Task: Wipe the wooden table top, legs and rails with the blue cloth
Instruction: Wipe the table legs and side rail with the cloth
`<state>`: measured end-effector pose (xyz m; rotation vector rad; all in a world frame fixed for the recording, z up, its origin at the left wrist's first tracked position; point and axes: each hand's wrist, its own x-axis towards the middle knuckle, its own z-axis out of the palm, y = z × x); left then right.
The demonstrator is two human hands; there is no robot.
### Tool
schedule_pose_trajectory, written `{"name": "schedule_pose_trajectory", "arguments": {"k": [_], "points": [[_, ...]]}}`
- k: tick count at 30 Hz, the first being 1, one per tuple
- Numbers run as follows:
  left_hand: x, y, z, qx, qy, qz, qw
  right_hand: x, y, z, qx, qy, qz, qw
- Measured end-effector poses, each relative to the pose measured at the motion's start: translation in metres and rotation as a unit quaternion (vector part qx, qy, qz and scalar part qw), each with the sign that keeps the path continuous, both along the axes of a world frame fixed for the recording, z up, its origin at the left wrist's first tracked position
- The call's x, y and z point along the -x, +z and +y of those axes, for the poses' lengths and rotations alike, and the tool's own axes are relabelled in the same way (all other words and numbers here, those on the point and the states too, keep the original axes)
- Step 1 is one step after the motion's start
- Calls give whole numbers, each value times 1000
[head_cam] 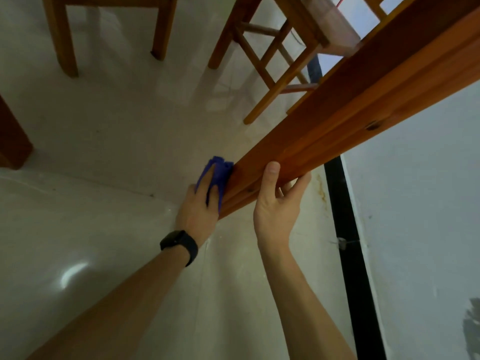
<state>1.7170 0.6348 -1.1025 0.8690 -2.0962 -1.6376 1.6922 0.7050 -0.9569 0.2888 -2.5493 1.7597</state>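
**Wiping a wooden bar of the table, low down near the floor**

The left hand (200, 206) presses the blue cloth (220, 172) against the left face of a long wooden bar (350, 113). The cloth is folded over the fingers and held by them. The right hand (272, 203) steadies the same bar just beside it, with the thumb on the near face and the fingers curled behind.

From this tilted angle it is hard to tell whether the bar is a leg or a rail. The step in hand looks like the frame rather than the worktop.

The next move probably calls for sliding the cloth along the bar's length, keeping it pressed into the grooves, while the right hand braces the bar or shifts out of the way. Chairs (272, 61) stand on the pale floor (104, 203) beyond.
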Motion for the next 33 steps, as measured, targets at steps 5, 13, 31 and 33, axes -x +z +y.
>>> {"name": "schedule_pose_trajectory", "arguments": {"k": [5,13,31,33], "points": [[-39,-49,-4,-53,-46,-210,975,-3,0,-2,-3,-16,-7,1000],[-17,-22,-6,9,-23,-84,996,-2,-4,-6,4,-26,-19,999],[3,146,-33,101,29,155,982,8,3,35,-93,86,23,992],[4,169,-20,160,2,191,968,12,21,44,-108,98,50,988]]}}
